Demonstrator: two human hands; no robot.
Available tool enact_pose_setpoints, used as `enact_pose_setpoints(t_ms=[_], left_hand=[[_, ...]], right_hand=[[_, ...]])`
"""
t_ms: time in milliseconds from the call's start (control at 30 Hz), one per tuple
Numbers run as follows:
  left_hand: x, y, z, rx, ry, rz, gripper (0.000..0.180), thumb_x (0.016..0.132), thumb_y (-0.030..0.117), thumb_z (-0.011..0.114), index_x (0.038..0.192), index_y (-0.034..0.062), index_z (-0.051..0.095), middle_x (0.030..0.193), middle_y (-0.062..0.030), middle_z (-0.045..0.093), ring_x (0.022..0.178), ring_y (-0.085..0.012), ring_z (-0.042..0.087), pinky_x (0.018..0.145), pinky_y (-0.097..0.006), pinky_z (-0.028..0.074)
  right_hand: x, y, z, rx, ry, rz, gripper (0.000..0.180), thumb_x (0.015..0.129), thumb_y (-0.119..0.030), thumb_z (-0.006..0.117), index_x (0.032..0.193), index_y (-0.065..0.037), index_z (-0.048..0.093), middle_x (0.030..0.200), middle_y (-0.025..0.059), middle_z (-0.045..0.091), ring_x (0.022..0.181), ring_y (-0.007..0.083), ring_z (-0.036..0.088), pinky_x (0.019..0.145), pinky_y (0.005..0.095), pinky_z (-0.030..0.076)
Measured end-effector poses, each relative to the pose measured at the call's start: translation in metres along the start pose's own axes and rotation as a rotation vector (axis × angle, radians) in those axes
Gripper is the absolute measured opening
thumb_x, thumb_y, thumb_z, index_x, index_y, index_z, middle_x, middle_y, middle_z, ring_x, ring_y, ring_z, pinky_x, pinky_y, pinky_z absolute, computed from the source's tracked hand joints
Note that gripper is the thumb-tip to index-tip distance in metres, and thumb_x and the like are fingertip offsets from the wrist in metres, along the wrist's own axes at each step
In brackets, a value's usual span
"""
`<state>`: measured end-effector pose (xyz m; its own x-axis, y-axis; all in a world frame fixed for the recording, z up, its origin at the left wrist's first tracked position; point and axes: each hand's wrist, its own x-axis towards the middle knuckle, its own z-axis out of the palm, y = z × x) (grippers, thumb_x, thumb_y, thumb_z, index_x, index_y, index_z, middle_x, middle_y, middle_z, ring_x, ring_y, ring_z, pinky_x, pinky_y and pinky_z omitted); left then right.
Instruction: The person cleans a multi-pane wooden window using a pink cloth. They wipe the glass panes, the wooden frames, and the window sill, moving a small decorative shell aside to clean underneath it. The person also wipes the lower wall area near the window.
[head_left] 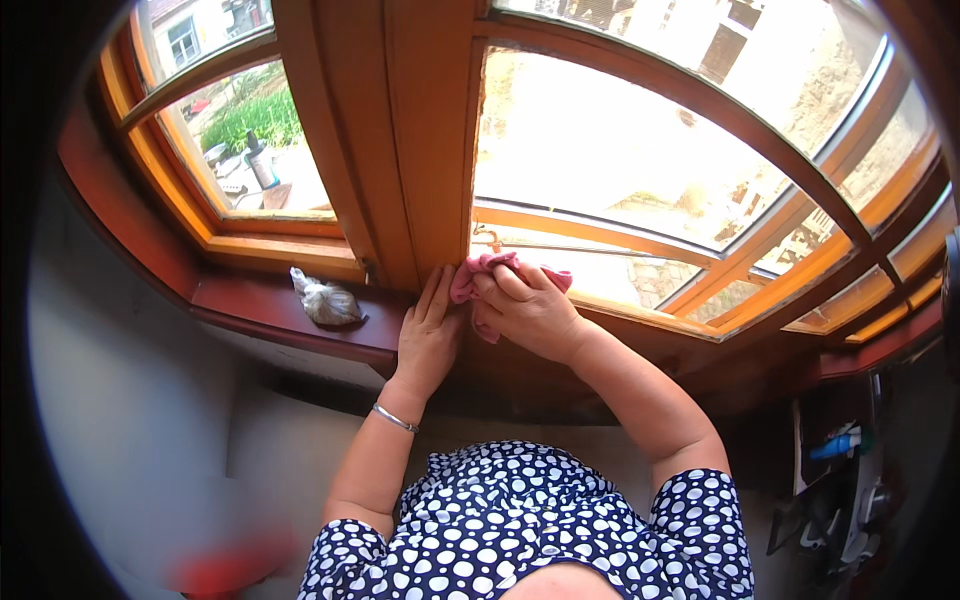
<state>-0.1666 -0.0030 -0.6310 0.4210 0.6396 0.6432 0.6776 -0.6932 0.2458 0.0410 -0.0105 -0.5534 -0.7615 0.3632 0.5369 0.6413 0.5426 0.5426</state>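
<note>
A crumpled pink cloth (pixel 487 268) is bunched under my right hand (pixel 530 308), whose fingers press it against the lower corner of the wooden window frame (pixel 430 130). My left hand (pixel 432 335) lies flat on the wood just left of the cloth, its fingers stretched out and holding nothing. A silver bracelet (pixel 396 418) circles my left wrist. Left of that hand, a small knotted plastic bag (pixel 327 301) with something greyish inside rests on the dark red sill (pixel 245 301).
The right window sash (pixel 700 262) stands swung outward, with a thin metal stay rod (pixel 600 250) along its bottom. Beyond the left pane are green plants (pixel 255 110) and a dark bottle (pixel 262 165). A blurred red object (pixel 230 570) sits low at left; a blue item (pixel 836 446) is at right.
</note>
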Motion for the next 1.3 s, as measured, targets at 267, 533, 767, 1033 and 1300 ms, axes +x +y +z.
enact_pose_setpoints(t_ms=[267,533,767,1033,1300], left_hand=[[-0.001,0.007,-0.005,0.058,-0.004,0.021,0.041,0.079,-0.004,0.063,0.119,0.0035,0.069,0.16,-0.0155,0.034,0.145,-0.0339,0.038,0.103,-0.043,0.044],[-0.002,0.008,-0.004,0.223,-0.033,0.028,0.035,0.085,0.0,0.063,0.12,0.0027,0.068,0.16,-0.0169,0.032,0.143,-0.0363,0.04,0.104,-0.045,0.043],[0.0,0.014,0.001,0.187,-0.038,0.005,0.033,0.087,-0.001,0.063,0.12,-0.0003,0.067,0.161,-0.0204,0.03,0.144,-0.04,0.036,0.113,-0.047,0.037],[-0.002,0.014,0.001,0.194,-0.045,0.016,0.035,0.087,0.0,0.063,0.122,-0.0003,0.065,0.161,-0.0221,0.028,0.144,-0.0421,0.035,0.115,-0.048,0.035],[-0.003,0.012,0.006,0.182,-0.056,0.003,0.035,0.088,0.001,0.063,0.123,-0.0005,0.065,0.16,-0.0231,0.03,0.144,-0.0439,0.035,0.116,-0.049,0.034]], right_hand=[[0.086,0.072,-0.072,-0.279,0.343,0.118,0.03,0.083,-0.026,0.064,0.113,-0.026,0.07,0.122,0.0014,0.06,0.115,0.0199,0.051,0.093,0.0376,0.042],[0.075,0.113,-0.103,-0.311,0.518,0.208,0.025,0.077,-0.024,0.069,0.101,-0.027,0.067,0.115,-0.0033,0.061,0.112,0.0165,0.052,0.09,0.0358,0.042],[-0.012,0.132,-0.145,-0.371,0.413,0.369,0.035,0.071,-0.026,0.077,0.105,-0.029,0.073,0.123,-0.006,0.062,0.115,0.0185,0.053,0.091,0.0347,0.041],[-0.1,0.158,-0.185,-0.5,0.369,0.484,0.041,0.08,-0.019,0.076,0.12,-0.024,0.069,0.126,0.0022,0.061,0.111,0.0247,0.057,0.089,0.0391,0.042],[-0.158,0.162,-0.197,-0.563,0.426,0.725,0.051,0.079,-0.002,0.076,0.125,-0.017,0.061,0.123,0.0089,0.058,0.109,0.0309,0.058,0.092,0.0419,0.05]])
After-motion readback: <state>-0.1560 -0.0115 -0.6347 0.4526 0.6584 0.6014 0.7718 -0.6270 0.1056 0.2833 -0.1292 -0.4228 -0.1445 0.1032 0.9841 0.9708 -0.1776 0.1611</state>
